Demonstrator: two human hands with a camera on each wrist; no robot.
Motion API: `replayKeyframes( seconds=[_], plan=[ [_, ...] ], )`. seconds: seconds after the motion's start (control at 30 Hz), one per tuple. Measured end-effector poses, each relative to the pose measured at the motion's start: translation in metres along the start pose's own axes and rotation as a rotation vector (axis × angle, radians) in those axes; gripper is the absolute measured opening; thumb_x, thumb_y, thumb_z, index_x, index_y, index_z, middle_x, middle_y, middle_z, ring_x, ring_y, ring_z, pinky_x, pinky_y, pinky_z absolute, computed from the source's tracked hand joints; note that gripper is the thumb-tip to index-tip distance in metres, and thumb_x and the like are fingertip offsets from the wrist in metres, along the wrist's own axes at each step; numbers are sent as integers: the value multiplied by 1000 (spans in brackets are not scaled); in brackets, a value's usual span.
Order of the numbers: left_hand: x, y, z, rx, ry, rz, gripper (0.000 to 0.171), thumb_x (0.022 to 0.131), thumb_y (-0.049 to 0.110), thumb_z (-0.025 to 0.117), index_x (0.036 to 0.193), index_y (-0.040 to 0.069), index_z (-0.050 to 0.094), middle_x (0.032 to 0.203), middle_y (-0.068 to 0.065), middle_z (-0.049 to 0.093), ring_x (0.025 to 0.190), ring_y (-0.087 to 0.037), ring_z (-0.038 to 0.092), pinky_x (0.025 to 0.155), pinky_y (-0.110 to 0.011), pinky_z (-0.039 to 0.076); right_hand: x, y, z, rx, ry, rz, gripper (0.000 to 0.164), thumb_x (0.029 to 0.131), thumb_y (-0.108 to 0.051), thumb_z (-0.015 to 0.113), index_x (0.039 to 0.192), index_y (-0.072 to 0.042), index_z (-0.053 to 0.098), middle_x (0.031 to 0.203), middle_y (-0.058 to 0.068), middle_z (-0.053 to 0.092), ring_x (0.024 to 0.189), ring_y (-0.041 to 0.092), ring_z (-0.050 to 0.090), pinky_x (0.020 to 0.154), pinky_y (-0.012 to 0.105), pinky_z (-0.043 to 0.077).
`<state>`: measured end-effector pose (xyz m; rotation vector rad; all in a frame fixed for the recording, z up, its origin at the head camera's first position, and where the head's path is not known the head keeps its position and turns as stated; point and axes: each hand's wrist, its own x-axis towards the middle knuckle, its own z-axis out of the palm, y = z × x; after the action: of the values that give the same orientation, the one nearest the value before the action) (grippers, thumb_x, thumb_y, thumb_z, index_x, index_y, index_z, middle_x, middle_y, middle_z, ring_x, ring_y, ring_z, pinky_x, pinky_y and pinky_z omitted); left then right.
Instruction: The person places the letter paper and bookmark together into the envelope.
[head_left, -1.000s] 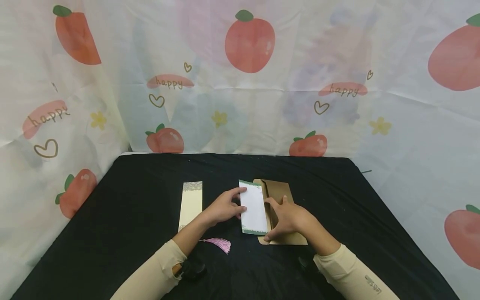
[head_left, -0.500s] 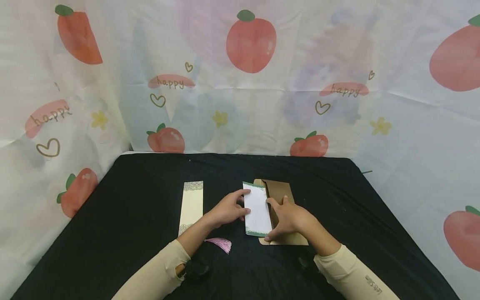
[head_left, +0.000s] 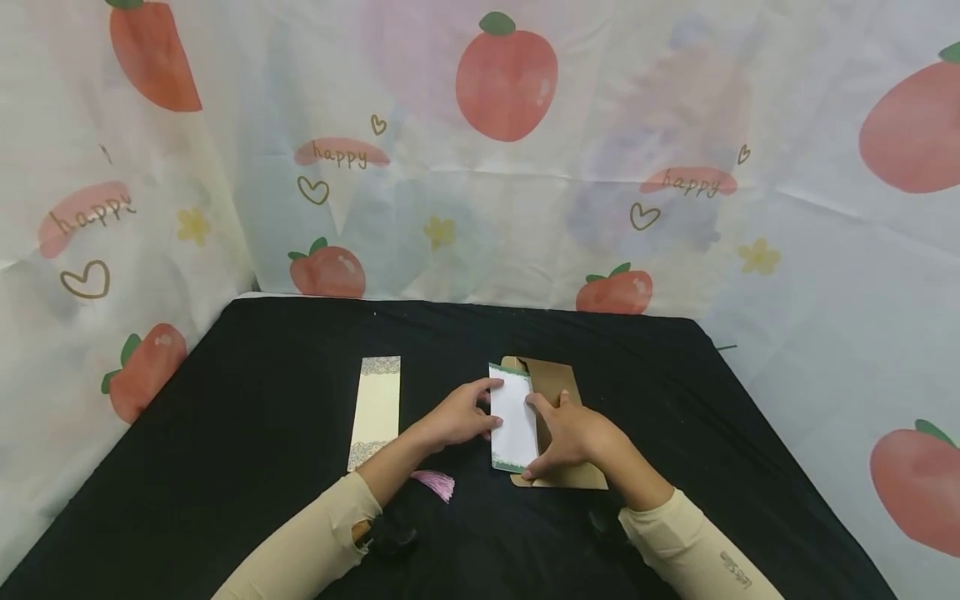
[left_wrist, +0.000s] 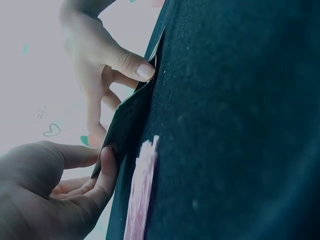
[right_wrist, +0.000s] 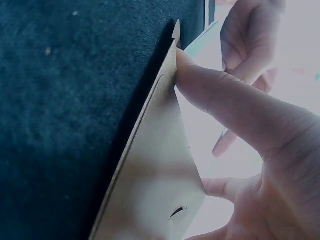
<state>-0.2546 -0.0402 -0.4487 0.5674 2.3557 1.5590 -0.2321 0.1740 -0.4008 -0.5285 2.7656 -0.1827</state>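
Note:
My left hand (head_left: 459,417) pinches the left edge of a white card (head_left: 512,425) with green leafy borders, thumb and fingers on opposite faces in the left wrist view. Under the card's right part lies a brown kraft paper envelope (head_left: 585,475); the card covers most of its left flap and reaches its mouth. My right hand (head_left: 573,437) holds that envelope, thumb at the near corner of the mouth and fingers toward the far side. Seen from the right wrist, the envelope's upper sheet (right_wrist: 155,145) bulges up between thumb and fingers, with a small slit in it.
Left of the hands lies a cream bookmark-like strip (head_left: 377,408) with lacy patterned ends. A pink tassel (head_left: 435,484) sits near its lower end, beside my left forearm. Black cloth (head_left: 285,400) covers the table, and a fruit-printed curtain (head_left: 510,225) hangs behind.
My left hand has moved the card rightward, farther over the envelope's flap, and slightly less of its width shows. The right hand keeps its hold. The head view has tilted slightly.

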Motion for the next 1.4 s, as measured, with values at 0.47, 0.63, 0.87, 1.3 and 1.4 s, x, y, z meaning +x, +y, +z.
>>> replayKeyframes(
  seconds=[0.47, 0.63, 0.87, 1.3, 1.4],
  plan=[
    [12, 6, 5, -50, -19, -37, 62, 93, -9, 71, 150, -4, 46, 113, -17, 66, 78, -22, 69, 68, -34, 60, 2, 0, -1, -6, -1, -9, 117, 63, -60, 95, 154, -11, 39, 136, 35, 45, 89, 35, 64, 76, 53, 55],
    [14, 6, 5, -37, -20, -42, 61, 93, -8, 72, 149, -4, 48, 115, -18, 65, 80, -22, 70, 70, -35, 60, 2, -1, -3, -4, -2, -8, 117, 64, -60, 94, 155, -12, 38, 140, 38, 43, 92, 37, 64, 77, 54, 55],
    [17, 6, 7, -16, -23, -54, 62, 92, -5, 75, 149, -2, 50, 112, -14, 60, 79, -20, 70, 70, -33, 60, 0, 1, -2, 17, -1, 3, 118, 63, -59, 95, 155, -12, 39, 137, 35, 44, 89, 36, 63, 75, 53, 55],
    [17, 4, 6, -127, 29, -41, 68, 85, -11, 80, 144, -1, 49, 100, -12, 63, 67, -23, 70, 61, -34, 61, -2, 2, -1, 30, -2, -2, 119, 63, -59, 95, 156, -11, 38, 137, 36, 42, 87, 35, 63, 74, 51, 55],
    [17, 4, 7, -152, 56, -51, 64, 83, -11, 81, 139, -2, 51, 99, -13, 64, 65, -24, 70, 61, -35, 61, -1, 2, -1, 33, -2, -2, 119, 63, -59, 95, 155, -11, 38, 137, 37, 42, 86, 35, 63, 73, 51, 55]
  ],
)
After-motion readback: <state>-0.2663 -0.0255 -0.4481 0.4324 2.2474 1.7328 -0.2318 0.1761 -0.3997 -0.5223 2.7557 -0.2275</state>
